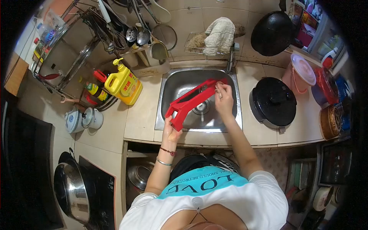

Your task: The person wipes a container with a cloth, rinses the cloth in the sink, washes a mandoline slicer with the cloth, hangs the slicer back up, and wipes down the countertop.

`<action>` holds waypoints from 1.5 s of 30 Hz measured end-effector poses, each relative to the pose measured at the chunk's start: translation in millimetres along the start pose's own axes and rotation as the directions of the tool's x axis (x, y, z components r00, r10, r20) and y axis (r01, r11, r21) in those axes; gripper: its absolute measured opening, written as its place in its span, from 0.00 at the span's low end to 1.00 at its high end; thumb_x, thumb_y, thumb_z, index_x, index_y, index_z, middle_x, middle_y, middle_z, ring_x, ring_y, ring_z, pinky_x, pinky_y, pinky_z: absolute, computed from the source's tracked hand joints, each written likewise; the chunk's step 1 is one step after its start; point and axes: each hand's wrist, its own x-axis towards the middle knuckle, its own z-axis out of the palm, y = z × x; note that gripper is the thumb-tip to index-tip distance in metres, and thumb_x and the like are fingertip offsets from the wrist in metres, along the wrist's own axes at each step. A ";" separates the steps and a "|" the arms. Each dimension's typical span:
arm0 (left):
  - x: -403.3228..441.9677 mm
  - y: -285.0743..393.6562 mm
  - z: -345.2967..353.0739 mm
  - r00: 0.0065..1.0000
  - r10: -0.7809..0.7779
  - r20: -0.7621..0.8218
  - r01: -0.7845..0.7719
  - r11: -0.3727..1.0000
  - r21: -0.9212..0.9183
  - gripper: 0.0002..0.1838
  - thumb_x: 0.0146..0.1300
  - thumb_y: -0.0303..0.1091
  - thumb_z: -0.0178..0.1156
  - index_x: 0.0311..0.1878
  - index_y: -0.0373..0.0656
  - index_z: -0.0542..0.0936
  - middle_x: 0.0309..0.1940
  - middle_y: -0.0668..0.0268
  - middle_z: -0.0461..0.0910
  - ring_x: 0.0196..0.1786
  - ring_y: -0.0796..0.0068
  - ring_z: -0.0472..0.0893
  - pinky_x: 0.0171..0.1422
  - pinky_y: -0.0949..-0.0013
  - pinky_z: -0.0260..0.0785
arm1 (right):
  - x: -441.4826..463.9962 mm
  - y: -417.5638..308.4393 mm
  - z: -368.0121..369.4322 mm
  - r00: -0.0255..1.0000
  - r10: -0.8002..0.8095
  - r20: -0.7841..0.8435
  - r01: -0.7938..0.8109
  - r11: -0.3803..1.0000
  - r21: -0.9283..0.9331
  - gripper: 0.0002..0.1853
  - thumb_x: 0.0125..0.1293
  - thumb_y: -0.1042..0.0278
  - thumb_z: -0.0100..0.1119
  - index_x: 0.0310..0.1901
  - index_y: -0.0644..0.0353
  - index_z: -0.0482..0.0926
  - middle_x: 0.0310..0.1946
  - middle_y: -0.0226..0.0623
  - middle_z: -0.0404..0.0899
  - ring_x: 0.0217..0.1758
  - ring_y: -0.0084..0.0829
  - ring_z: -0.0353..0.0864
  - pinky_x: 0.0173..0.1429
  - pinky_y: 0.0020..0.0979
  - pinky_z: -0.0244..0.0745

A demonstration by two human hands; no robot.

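Note:
A long red plastic frame (195, 100) with an open slot, resembling a vegetable slicer body, is held slantwise over the sink (162, 115). My left hand (170, 131) is closed round its lower left end. At the upper right end, my right hand (224, 99) has its fingers bent together against the frame. Whatever may be pinched in those fingers is too small and blurred to name. Below the frame, the metal drain (201, 107) shows in the sink bottom.
A faucet (230, 59) rises behind the sink, near a rack holding a cloth (219, 35). To the left stands a yellow detergent jug (124, 85). A black-lidded cooker (273, 101) and a pink bucket (298, 74) are on the right. A steel pot (73, 191) sits at the lower left.

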 end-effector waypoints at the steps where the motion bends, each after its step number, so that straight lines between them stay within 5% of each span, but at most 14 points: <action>1: -1.0 -0.9 0.9 1.000 0.001 -0.010 -0.001 1.000 0.001 0.19 0.64 0.38 0.53 0.56 0.42 0.72 0.50 0.62 0.79 0.51 0.68 0.79 0.55 0.63 0.73 | -4.3 -14.3 1.0 1.000 0.001 -0.016 -0.001 1.000 0.014 0.13 0.61 0.75 0.55 0.48 0.59 0.78 0.43 0.41 0.73 0.43 0.40 0.79 0.46 0.34 0.75; 2: -0.8 -1.2 2.7 1.000 0.006 0.002 -0.006 1.000 0.000 0.19 0.64 0.38 0.53 0.56 0.41 0.71 0.49 0.60 0.79 0.51 0.67 0.79 0.55 0.64 0.73 | -12.0 -28.4 -1.2 0.997 -0.067 0.044 0.070 0.995 -0.074 0.12 0.62 0.73 0.54 0.48 0.59 0.78 0.43 0.42 0.74 0.41 0.40 0.79 0.44 0.35 0.75; 6: 2.6 1.0 0.1 0.997 -0.030 0.078 0.027 0.999 0.033 0.18 0.64 0.38 0.53 0.55 0.40 0.70 0.46 0.58 0.79 0.50 0.66 0.79 0.55 0.67 0.73 | -54.8 -87.1 1.8 0.906 -0.309 0.288 0.264 0.947 0.185 0.23 0.50 0.78 0.56 0.51 0.53 0.78 0.44 0.38 0.75 0.42 0.37 0.80 0.44 0.34 0.79; 10: -9.3 -4.3 5.0 0.995 -0.031 0.091 0.030 0.999 0.013 0.18 0.64 0.38 0.54 0.54 0.41 0.71 0.47 0.59 0.79 0.49 0.67 0.80 0.55 0.67 0.73 | -34.1 -71.9 -12.0 0.928 -0.335 0.161 0.323 0.941 0.096 0.20 0.48 0.78 0.59 0.46 0.53 0.80 0.41 0.35 0.76 0.38 0.35 0.81 0.40 0.30 0.79; 15: -20.6 0.4 4.9 0.993 -0.061 0.102 0.067 0.996 -0.056 0.18 0.63 0.36 0.56 0.54 0.39 0.72 0.48 0.58 0.79 0.49 0.67 0.80 0.55 0.67 0.74 | 12.3 -0.2 -21.6 0.993 0.081 -0.080 -0.075 0.994 0.078 0.09 0.54 0.75 0.59 0.38 0.56 0.83 0.39 0.40 0.77 0.41 0.41 0.79 0.44 0.35 0.75; 24: -10.7 -0.9 -0.6 0.993 -0.052 0.106 0.045 0.997 0.066 0.18 0.62 0.39 0.57 0.52 0.43 0.72 0.45 0.59 0.80 0.47 0.67 0.81 0.51 0.67 0.75 | -38.6 -81.0 -16.6 0.930 -0.316 0.187 0.282 0.941 0.185 0.15 0.46 0.78 0.62 0.39 0.56 0.82 0.39 0.38 0.78 0.40 0.38 0.81 0.42 0.33 0.78; 29: -23.4 1.4 14.1 0.999 -0.026 0.020 0.026 1.000 0.010 0.17 0.61 0.39 0.58 0.51 0.44 0.73 0.43 0.62 0.81 0.44 0.68 0.81 0.46 0.67 0.76 | -7.4 -17.0 -24.0 0.961 -0.276 -0.013 0.276 0.961 -0.011 0.11 0.53 0.73 0.60 0.39 0.54 0.81 0.40 0.35 0.78 0.37 0.37 0.80 0.40 0.33 0.77; 31: -34.3 4.1 24.9 1.000 -0.003 -0.005 0.003 1.000 0.025 0.17 0.61 0.40 0.59 0.51 0.45 0.73 0.42 0.63 0.81 0.42 0.70 0.81 0.43 0.67 0.76 | 5.8 18.5 -22.1 0.990 -0.083 -0.116 0.078 0.996 -0.053 0.06 0.56 0.71 0.61 0.36 0.57 0.81 0.36 0.36 0.78 0.33 0.35 0.80 0.39 0.30 0.75; 32: -24.4 9.7 0.1 0.993 -0.033 0.118 0.029 0.999 0.032 0.20 0.62 0.36 0.55 0.57 0.42 0.70 0.50 0.59 0.78 0.51 0.67 0.80 0.52 0.68 0.77 | 5.1 30.9 -30.7 0.995 0.068 -0.074 -0.066 0.997 0.028 0.05 0.57 0.70 0.62 0.35 0.58 0.81 0.35 0.35 0.78 0.32 0.32 0.79 0.38 0.28 0.74; 35: -28.2 17.8 -11.9 0.986 -0.041 0.164 0.027 0.996 0.087 0.20 0.62 0.37 0.55 0.56 0.42 0.71 0.49 0.59 0.79 0.48 0.67 0.81 0.50 0.67 0.77 | 12.5 25.6 -51.6 0.897 0.425 0.120 -0.440 0.841 0.313 0.06 0.58 0.67 0.63 0.32 0.61 0.80 0.32 0.33 0.79 0.29 0.25 0.77 0.35 0.25 0.72; 38: -41.6 16.2 7.5 0.999 -0.023 0.045 0.017 0.990 0.143 0.11 0.61 0.41 0.57 0.40 0.46 0.75 0.34 0.61 0.82 0.31 0.67 0.82 0.27 0.68 0.77 | 14.8 -38.3 -86.2 0.788 0.483 0.381 -0.605 0.496 0.623 0.09 0.59 0.69 0.64 0.26 0.63 0.78 0.33 0.31 0.79 0.31 0.17 0.74 0.34 0.22 0.70; 41: -36.8 22.5 -1.6 0.993 -0.108 0.055 0.101 0.988 0.117 0.09 0.62 0.42 0.56 0.35 0.47 0.75 0.30 0.62 0.82 0.26 0.66 0.82 0.21 0.69 0.74 | 30.9 -114.7 -130.2 0.991 0.047 0.127 -0.117 0.768 0.629 0.09 0.52 0.71 0.67 0.23 0.61 0.75 0.32 0.34 0.79 0.33 0.23 0.76 0.37 0.23 0.71; 42: -42.1 22.1 2.1 0.992 -0.078 0.099 0.060 0.983 0.175 0.09 0.62 0.42 0.55 0.35 0.47 0.75 0.30 0.62 0.82 0.26 0.65 0.82 0.21 0.68 0.75 | 37.2 -125.9 -145.6 0.984 -0.173 0.035 0.128 0.838 0.531 0.16 0.45 0.63 0.74 0.22 0.61 0.74 0.32 0.37 0.78 0.33 0.28 0.78 0.38 0.26 0.72; 45: -43.1 26.1 0.2 0.982 -0.132 0.132 0.104 0.974 0.199 0.09 0.62 0.41 0.55 0.35 0.47 0.74 0.31 0.61 0.82 0.29 0.65 0.82 0.24 0.67 0.76 | 48.5 -197.2 -196.5 0.894 -0.448 -0.021 0.404 0.783 0.473 0.27 0.36 0.48 0.78 0.26 0.61 0.75 0.31 0.40 0.77 0.30 0.32 0.77 0.35 0.27 0.71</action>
